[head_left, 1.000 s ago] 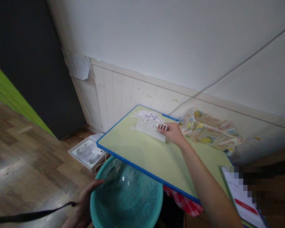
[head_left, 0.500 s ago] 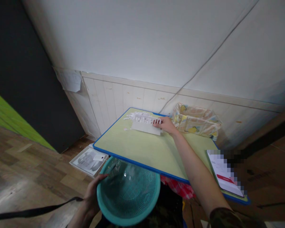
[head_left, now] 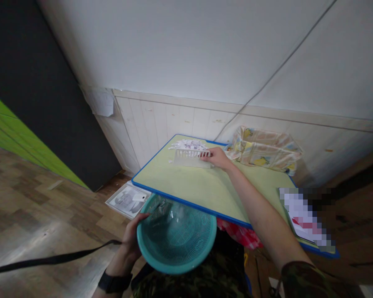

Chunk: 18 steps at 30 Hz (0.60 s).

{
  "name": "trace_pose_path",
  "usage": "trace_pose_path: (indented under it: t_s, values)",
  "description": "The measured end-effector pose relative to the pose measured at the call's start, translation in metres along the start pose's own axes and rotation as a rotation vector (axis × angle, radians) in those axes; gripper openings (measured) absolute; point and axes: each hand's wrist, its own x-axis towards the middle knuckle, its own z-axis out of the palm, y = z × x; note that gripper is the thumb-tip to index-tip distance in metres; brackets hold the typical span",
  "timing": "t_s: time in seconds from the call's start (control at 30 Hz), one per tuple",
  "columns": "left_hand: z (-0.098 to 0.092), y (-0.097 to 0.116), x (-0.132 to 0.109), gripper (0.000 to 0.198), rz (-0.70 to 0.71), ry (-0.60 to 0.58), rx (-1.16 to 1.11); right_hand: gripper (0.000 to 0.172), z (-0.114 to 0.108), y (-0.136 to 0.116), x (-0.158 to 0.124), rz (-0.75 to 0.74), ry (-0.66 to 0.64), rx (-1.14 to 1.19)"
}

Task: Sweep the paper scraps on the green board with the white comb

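Dim, cool light; glare on the floor [head_left: 65,215]; shadowy lower right; coarse pixelation over the sheet [head_left: 301,234].

Patterned fabric bin [head_left: 257,158], cable [head_left: 276,71], checked cloth [head_left: 240,234]

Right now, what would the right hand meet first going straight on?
Beyond the slotted piece it holds, the right hand would probably meet the paper scraps first; depth is unclear.

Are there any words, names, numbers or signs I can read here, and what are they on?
No text can be read.
White thing with a red band: partly pixelated, the rest too blurred.
Paper bits: any marks too small.
White box on the floor: too small and blurred.
Sheet on the wall: too faint.
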Motion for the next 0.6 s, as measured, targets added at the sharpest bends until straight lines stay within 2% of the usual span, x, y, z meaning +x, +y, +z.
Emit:
trace_pose_path:
  t_s: [0.23,0.43,0.6]
  values:
    - [-0.009,-0.003,0.008,0.023,0.034,0.004,0.028,0.037,-0.009,-0.002,-0.001,-0.007,-0.078,0.046]
    - [-0.011,-0.002,0.01,0.022,0.051,0.007,0.041,0.037,-0.005,-0.008,-0.003,0.003,-0.144,0.071]
    - [-0.012,-0.001,0.01,0.02,0.048,0.018,0.048,0.038,-0.023,-0.005,-0.006,0.051,-0.215,0.086]
